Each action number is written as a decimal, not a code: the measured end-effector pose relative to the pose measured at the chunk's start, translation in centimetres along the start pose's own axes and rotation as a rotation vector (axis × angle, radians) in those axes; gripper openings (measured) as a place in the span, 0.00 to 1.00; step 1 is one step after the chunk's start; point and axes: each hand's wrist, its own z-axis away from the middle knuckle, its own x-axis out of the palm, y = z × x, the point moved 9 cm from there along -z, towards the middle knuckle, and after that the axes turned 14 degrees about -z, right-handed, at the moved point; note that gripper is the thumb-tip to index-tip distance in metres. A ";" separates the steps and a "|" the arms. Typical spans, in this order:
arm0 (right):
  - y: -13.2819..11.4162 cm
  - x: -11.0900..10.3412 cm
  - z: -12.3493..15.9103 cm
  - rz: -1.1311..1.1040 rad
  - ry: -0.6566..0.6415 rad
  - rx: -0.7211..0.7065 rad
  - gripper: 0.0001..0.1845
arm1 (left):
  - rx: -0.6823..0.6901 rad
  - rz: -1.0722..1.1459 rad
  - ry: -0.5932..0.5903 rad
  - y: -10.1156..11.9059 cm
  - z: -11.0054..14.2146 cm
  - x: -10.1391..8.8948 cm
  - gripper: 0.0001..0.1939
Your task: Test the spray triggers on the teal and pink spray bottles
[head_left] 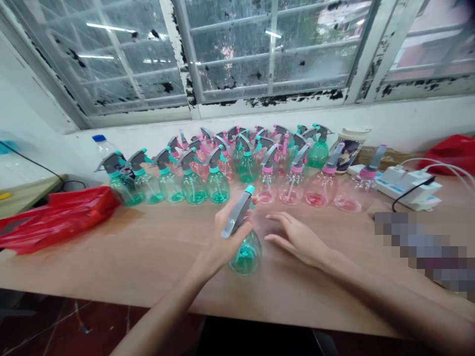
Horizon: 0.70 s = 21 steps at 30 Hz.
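Note:
My left hand [226, 235] is wrapped round the neck of a green spray bottle [247, 257] with a grey trigger head and turquoise nozzle. The bottle stands near the middle of the table, tilted slightly, and part of its neck is hidden by my fingers. Just right of it, my right hand [297, 235] hovers with thumb and fingers apart, holding nothing. Behind my hands, several green spray bottles [195, 188] line up on the left. Several pink spray bottles [321, 188] form the row on the right, with more bottles of both colours crowded behind.
A red plastic bag [63, 212] lies at the left; another red bag [451, 155] is at the far right. A white power strip [408, 188] with cables sits right of the pink bottles. A patterned cup [349, 151] and a blue-capped bottle [104, 146] stand near the window wall.

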 end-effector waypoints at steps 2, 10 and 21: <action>2.6 -0.7 0.2 0.030 -0.001 0.046 0.19 | 0.018 -0.007 -0.024 0.2 -0.1 0.2 0.19; 6.1 -0.6 0.8 0.077 -0.036 0.067 0.23 | 0.008 0.017 -0.074 -0.7 -1.9 0.9 0.16; 5.7 -0.3 1.2 0.082 -0.051 0.092 0.24 | -0.024 -0.063 -0.045 -1.2 -3.5 1.5 0.13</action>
